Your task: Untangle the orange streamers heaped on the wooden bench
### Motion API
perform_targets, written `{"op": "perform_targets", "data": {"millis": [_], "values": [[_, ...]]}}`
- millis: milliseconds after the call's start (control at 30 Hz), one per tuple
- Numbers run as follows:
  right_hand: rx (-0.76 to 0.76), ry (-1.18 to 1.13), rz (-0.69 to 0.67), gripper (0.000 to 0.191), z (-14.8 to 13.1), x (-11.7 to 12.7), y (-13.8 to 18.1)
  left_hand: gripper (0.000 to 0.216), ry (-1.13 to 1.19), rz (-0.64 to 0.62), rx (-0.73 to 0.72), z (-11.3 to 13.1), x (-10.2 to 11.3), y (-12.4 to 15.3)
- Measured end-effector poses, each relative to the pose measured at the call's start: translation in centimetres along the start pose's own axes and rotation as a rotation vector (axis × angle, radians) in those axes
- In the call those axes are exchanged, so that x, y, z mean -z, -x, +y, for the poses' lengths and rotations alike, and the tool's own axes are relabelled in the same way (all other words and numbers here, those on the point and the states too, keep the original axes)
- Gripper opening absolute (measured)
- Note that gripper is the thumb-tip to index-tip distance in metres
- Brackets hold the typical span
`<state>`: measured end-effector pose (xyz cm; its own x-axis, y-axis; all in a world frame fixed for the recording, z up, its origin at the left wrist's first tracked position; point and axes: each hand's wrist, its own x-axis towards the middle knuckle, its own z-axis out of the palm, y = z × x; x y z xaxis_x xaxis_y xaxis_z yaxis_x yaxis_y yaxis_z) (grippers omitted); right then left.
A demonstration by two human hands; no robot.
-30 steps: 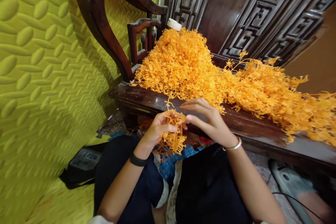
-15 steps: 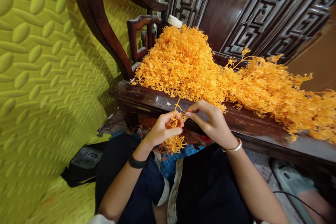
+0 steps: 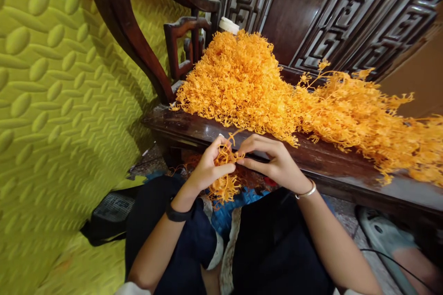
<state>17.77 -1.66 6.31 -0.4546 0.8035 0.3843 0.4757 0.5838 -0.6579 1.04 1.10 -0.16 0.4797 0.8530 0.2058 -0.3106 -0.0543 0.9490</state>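
Observation:
My left hand (image 3: 212, 166) is closed around a small bunch of orange plastic sprigs (image 3: 224, 189), whose thin stems poke out above the fingers and whose branched tips hang below. Thumb and fingertips of my right hand (image 3: 273, 159) pinch at the right side of that same bunch, on a thin orange tip. Both hands are close together just in front of the bench edge, above my lap. Exactly which piece sits between the right fingertips is too small to make out. Beyond the hands, a large heap of orange plastic sprigs (image 3: 238, 83) covers the bench.
The dark wooden bench (image 3: 194, 126) has a curved armrest (image 3: 138, 41) and a carved back (image 3: 290, 14). A white-lidded container (image 3: 228, 25) stands behind the heap. Yellow embossed padding (image 3: 62, 101) lines the left. Blue plastic (image 3: 224, 216) lies below my hands; a sandalled foot is at lower right.
My right hand has moved slightly left and down, and its fingertips now meet the bunch in my left hand. The left hand has shifted a little to the left.

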Motion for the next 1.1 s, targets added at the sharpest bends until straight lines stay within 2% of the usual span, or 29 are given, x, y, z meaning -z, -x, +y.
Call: {"op": "perform_targets", "data": {"millis": [67,133,233,333,500,600,700,767,833,867,933,1000,1100], "values": [[0.002,0.007,0.014,0.004,-0.1,0.3,0.1,0.028,-0.022,-0.061,0.028,0.2,-0.2,0.0],[-0.021,0.039,-0.007,0.001,-0.1,0.6,0.2,0.019,-0.088,-0.106,0.031,0.3,-0.4,0.0],[-0.072,0.049,-0.115,0.004,0.2,1.0,0.4,0.005,-0.157,-0.164,0.063,0.6,-0.7,0.0],[-0.119,-0.027,-0.227,0.001,0.3,1.2,0.5,0.011,-0.079,-0.243,0.14,1.1,-0.6,0.2],[-0.2,-0.439,-0.336,0.01,-0.1,0.8,0.9,0.01,0.212,-0.356,0.199,1.7,-0.3,1.4],[-0.238,-0.693,-0.341,0.009,0.0,-0.1,1.1,0.01,0.337,-0.36,0.212,1.1,-0.5,2.0],[-0.263,-0.84,-0.318,0.014,0.0,-1.3,1.1,0.017,0.395,-0.34,0.22,-0.1,-0.6,1.9],[-0.217,-0.971,-0.243,0.022,-0.1,-1.9,0.8,0.025,0.477,-0.391,0.208,-0.6,-0.3,1.5],[-0.14,-1.056,-0.076,0.035,-0.5,-1.8,0.6,0.035,0.604,-0.44,0.153,-0.7,0.2,1.1],[-0.109,-1.034,0.026,0.037,-0.6,-1.5,0.5,0.036,0.656,-0.42,0.117,-0.6,0.5,0.9],[-0.097,-0.833,0.223,0.032,-0.6,-0.6,0.3,0.03,0.696,-0.293,0.063,-0.1,0.8,0.6],[-0.094,-0.519,0.433,0.021,0.0,0.6,0.3,0.016,0.67,-0.156,0.038,0.4,0.9,0.3],[-0.043,-0.075,0.821,0.013,2.0,2.3,0.1,0.008,0.616,-0.106,-0.006,0.7,0.4,0.0]]}}
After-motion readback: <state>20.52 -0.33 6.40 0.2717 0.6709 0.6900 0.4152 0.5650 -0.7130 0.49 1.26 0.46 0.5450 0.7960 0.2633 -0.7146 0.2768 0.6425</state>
